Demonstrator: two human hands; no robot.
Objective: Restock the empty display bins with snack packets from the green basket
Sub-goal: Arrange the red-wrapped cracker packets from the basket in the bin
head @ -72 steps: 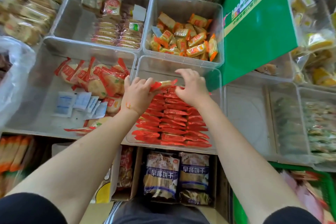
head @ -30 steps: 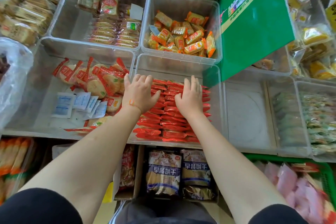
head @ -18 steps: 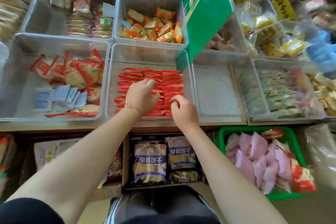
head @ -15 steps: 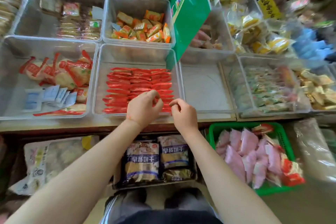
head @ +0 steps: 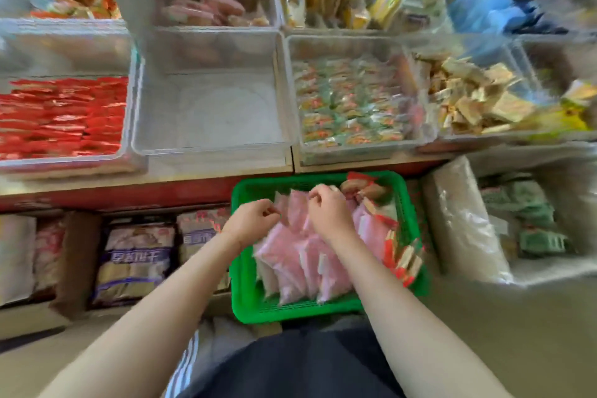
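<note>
Below the shelf edge, both hands, left and right, hover curled over pink packets in the basket; grip unclear. Beyond them, 1 bin lies bare.

Purple bag, white characters (blurred, unreadable)

Soft, even daylight fills the scene, bright over the clear display bins and dimmer on the shelf below, with no hard shadows and only mild glare on the red foil packets and the plastic bag at right. Motion blur smears nearly everything, worst toward the top and right edges, where wrappers dissolve into streaks. Wide-angle distortion bows the bin rims and the table edge.
</note>
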